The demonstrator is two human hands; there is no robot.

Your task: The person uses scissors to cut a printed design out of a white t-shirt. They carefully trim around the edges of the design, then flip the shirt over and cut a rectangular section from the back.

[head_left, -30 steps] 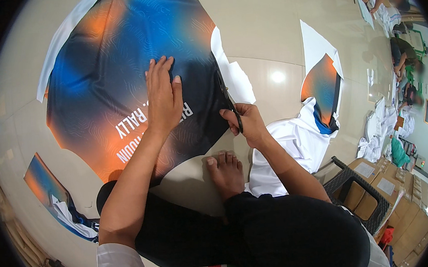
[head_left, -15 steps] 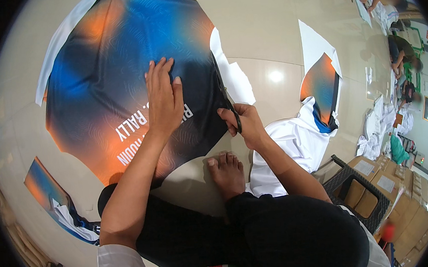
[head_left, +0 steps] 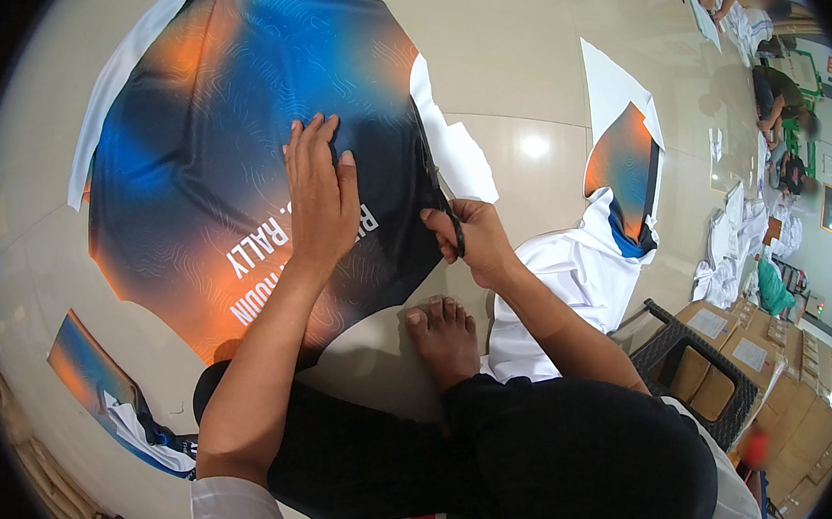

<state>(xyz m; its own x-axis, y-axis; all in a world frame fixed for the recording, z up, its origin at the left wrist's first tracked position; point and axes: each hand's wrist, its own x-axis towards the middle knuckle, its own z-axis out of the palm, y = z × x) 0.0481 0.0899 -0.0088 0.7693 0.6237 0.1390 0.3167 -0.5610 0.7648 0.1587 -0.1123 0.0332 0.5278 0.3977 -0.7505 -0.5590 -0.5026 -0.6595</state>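
Note:
A large fabric panel (head_left: 261, 106), printed in blue, black and orange with white lettering, lies spread on the floor. My left hand (head_left: 323, 194) rests flat on it, fingers stretched out and pointing away from me. At the panel's right edge my right hand (head_left: 477, 239) grips black scissors (head_left: 456, 230) by the handles. Their blades run along the edge, dark against the dark cloth, so how far apart they are is hard to make out. A white fabric strip (head_left: 456, 146) lies just beyond the blades. Another white strip (head_left: 97, 118) follows the panel's left edge.
White cloth (head_left: 562, 273) lies bunched to the right, with a smaller printed piece (head_left: 621, 158) beside it. Another printed piece (head_left: 96, 369) is at the left. A black plastic crate (head_left: 650, 359) and cardboard boxes (head_left: 782, 388) stand at right. Other people (head_left: 781, 104) sit farther off.
The scissor handles have drawn closer together in my right hand. My left hand stays in nearly the same place on the fabric.

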